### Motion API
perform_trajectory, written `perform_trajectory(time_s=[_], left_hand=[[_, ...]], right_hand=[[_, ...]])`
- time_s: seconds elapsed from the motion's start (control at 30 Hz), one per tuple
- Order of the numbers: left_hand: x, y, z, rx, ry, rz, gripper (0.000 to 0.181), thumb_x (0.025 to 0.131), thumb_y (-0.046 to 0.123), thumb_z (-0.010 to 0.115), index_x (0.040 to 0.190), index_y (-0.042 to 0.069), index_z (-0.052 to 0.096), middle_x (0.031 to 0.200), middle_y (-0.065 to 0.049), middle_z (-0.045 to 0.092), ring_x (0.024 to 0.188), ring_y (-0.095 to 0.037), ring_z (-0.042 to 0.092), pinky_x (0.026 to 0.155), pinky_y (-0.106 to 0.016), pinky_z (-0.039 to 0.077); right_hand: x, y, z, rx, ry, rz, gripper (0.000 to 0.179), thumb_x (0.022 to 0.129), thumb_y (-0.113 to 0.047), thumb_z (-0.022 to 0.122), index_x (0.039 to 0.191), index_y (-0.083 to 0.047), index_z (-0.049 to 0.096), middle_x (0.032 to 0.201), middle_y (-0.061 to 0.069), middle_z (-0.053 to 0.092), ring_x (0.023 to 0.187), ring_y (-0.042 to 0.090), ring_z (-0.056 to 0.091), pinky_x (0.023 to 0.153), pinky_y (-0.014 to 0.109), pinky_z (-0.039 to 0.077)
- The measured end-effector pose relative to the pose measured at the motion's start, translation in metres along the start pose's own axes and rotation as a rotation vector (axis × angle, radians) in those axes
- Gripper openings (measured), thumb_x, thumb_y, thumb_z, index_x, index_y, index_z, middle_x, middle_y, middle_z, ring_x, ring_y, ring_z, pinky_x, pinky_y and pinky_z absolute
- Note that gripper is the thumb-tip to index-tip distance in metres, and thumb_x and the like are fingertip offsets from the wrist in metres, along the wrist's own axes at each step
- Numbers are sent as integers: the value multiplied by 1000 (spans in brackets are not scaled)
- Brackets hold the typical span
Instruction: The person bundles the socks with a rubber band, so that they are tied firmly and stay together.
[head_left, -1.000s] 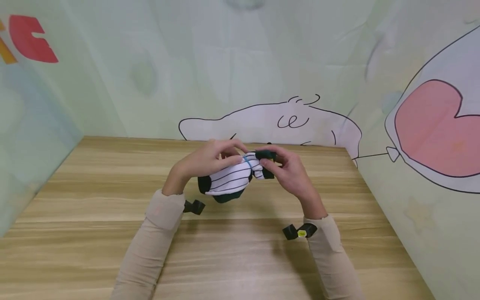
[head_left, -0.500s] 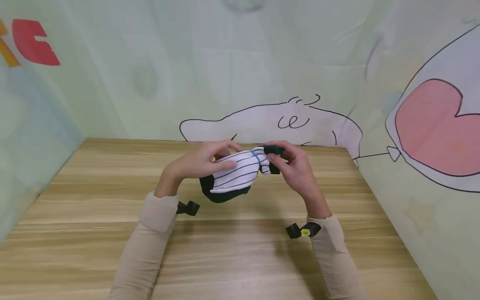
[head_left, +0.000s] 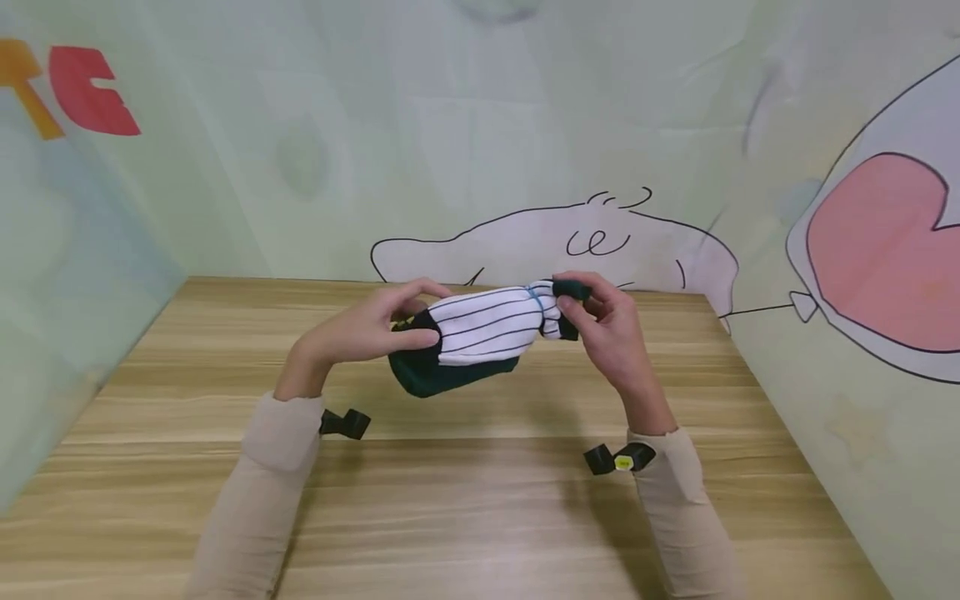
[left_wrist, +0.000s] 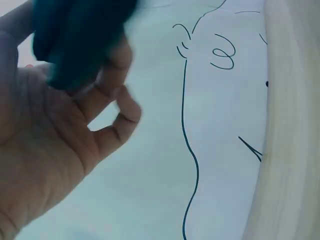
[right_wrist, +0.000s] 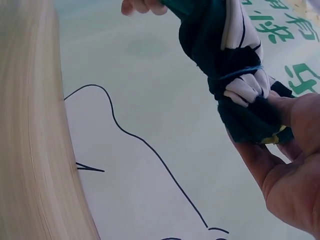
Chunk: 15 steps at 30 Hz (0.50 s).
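Observation:
A white, black-striped sock bundle with dark green and black ends is held in the air above the table. A thin blue rubber band cinches it near its right end. My left hand pinches the wider left end between thumb and fingers. At the banded end, my right hand pinches the gathered cloth. In the left wrist view, blurred green cloth sits against the fingers of the left hand. The right wrist view shows the right hand gripping just below the band.
The wood-grain table runs below both hands. A printed backdrop with a cartoon figure rises along its far edge and sides. Small black camera mounts sit at both wrists.
The left hand has slid leftward along the sock bundle from near the band to its wider end. The right hand has moved slightly right with the banded end, and the bundle lies straighter.

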<state>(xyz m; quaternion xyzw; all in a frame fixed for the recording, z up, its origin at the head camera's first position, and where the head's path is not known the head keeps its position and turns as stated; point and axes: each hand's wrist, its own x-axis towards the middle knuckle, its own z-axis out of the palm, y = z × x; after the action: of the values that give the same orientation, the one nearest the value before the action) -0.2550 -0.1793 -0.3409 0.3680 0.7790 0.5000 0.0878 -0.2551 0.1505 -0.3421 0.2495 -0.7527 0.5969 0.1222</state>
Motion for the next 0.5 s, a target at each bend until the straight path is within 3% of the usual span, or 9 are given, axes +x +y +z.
perform_trajectory(time_s=[0.27,0.5], left_hand=[[-18,-4,-4,10,194,-25,37,96,8,64,131,9,52,114,-13,69,94,-26,63,71,-31,46],[-25,-9,-5,-23,350,-24,30,97,6,62,126,5,54,115,-19,65,91,-22,65,71,-26,52]], right_hand=[[-1,0,0,-24,-28,53,26,98,-6,63,124,-4,64,118,14,61,93,28,67,75,31,58],[2,3,5,-29,-120,116,27,100,-8,61,127,-4,60,121,19,57,99,38,66,73,37,59]])
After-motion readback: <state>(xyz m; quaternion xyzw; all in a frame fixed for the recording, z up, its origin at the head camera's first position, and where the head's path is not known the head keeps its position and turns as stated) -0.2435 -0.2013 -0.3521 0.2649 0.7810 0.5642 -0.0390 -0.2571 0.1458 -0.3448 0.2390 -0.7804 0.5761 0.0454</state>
